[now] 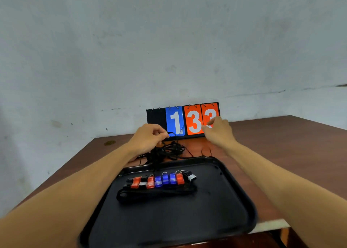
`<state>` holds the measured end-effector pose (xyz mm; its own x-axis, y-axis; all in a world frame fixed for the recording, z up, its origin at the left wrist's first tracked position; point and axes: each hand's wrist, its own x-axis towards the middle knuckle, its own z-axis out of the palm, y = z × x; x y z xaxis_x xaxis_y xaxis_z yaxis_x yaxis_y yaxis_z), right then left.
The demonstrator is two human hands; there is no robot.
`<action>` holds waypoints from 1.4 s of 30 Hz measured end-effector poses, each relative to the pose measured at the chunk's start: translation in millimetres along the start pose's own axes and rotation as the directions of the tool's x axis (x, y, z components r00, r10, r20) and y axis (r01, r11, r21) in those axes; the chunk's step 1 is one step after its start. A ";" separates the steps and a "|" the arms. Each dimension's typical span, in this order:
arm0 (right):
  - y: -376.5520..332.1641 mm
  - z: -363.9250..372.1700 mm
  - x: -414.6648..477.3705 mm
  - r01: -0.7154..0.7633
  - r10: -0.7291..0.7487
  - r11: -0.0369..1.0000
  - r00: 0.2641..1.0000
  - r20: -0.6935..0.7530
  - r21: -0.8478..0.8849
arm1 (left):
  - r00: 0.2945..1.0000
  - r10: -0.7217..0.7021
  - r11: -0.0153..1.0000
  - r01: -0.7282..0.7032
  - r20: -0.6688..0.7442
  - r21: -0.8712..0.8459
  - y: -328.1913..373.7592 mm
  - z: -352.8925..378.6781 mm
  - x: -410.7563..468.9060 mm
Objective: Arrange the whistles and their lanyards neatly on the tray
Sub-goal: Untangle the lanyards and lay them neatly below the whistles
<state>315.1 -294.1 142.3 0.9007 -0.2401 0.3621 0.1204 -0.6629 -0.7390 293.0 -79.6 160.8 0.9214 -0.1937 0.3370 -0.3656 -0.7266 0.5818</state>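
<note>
A black tray (234, 210) with rounded corners is lying flat. Red and blue whistles (163, 181) are lying side by side in a row across the tray's far half, their metal rings pointing away. Bundled black lanyards (155, 193) are stretching along the row's near side. A loose lanyard tangle (165, 152) is sitting just beyond the tray's far rim.

Tray (169, 219) was black; whistles (165, 180) red & blue; lanyards (165, 152) at 12 o'clock black; scoreboard (193, 120) blue, orange w/ white nos.
</note>
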 end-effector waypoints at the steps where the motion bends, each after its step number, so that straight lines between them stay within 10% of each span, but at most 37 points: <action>1: -5.3 1.4 -4.4 0.090 -0.090 0.996 0.996 0.021 0.010 | 1.000 0.008 1.000 -0.008 -0.005 0.007 2.7 -1.4 0.1; 5: -35.6 7.5 -28.6 0.186 -0.255 0.959 0.895 0.366 0.214 | 0.999 0.035 0.999 -0.035 -0.036 -0.006 13.2 -7.2 -0.1; 12: -33.5 14.1 -38.7 0.148 -0.284 0.924 0.882 0.375 0.352 | 0.998 0.021 0.997 -0.026 -0.058 -0.076 13.3 -9.0 -10.8; 19: -22.6 -17.8 -26.4 -0.032 0.008 0.731 0.999 0.038 0.682 | 1.000 0.004 0.994 -0.005 0.009 0.110 -8.2 -1.2 -14.6; 27: 5.8 -26.7 -16.1 0.035 0.250 0.649 0.934 -0.256 0.760 | 0.990 -0.137 0.990 0.136 -0.023 -0.022 -18.6 19.6 7.9; 38: -10.6 -47.3 -25.1 0.280 0.129 0.626 0.883 -0.451 0.728 | 0.962 -0.243 0.970 0.243 0.126 0.014 -23.2 26.0 -17.0; 42: -37.3 -54.0 -38.1 0.293 -0.086 0.659 0.944 -0.318 0.693 | 0.968 -0.097 0.957 0.155 0.233 -0.246 18.4 26.6 -22.0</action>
<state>253.7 -298.6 186.7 0.7074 -0.3947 0.5863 0.6327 -0.0161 -0.7742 269.5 -106.3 144.5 0.9577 -0.2708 0.0971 -0.2393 -0.5627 0.7913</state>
